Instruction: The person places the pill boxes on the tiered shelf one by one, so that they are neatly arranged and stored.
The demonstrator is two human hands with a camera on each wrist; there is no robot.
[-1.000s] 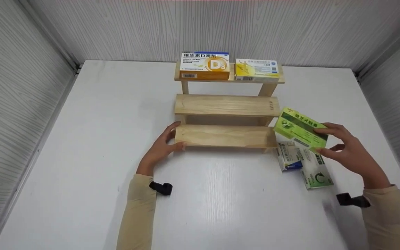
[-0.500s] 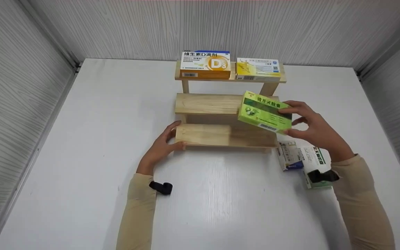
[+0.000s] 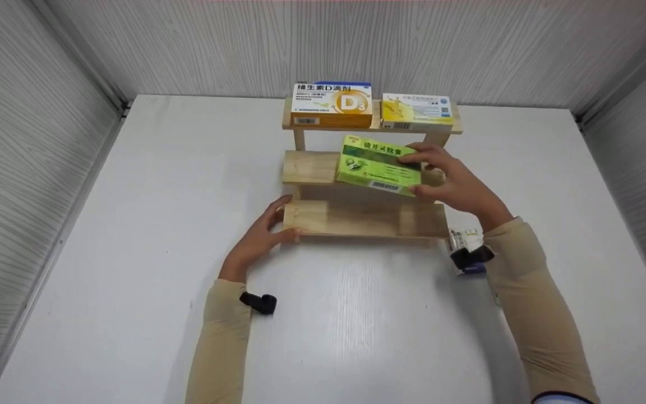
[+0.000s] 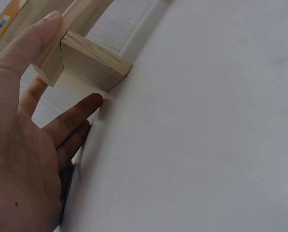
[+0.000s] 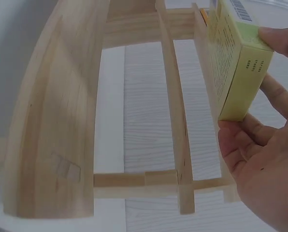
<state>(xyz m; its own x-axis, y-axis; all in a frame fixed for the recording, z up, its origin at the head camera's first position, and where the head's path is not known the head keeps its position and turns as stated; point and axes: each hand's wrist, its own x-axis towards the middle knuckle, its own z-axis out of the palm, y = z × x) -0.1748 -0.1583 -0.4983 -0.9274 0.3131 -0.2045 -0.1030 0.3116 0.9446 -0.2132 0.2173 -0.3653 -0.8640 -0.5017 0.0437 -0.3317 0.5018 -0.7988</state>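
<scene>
My right hand pinches a light green medicine box by its right end, thumb at the near edge and fingers at the far one. The box is slightly tilted and overlaps the middle tier of a three-tier wooden rack in the head view. In the right wrist view the box hangs above the rack's boards. My left hand grips the left end of the rack's lowest tier. The left wrist view has the thumb along the board and other fingers lower, near the table.
On the top tier stand an orange-and-white vitamin D box and a yellow-and-white box. A white-and-blue box lies on the white table right of the rack, partly behind the right wrist; another box beside it is mostly hidden by the sleeve.
My right hand has carried the green box leftward and away from me, from beside the rack to over its middle tier. The left hand has stayed at the rack's end.
</scene>
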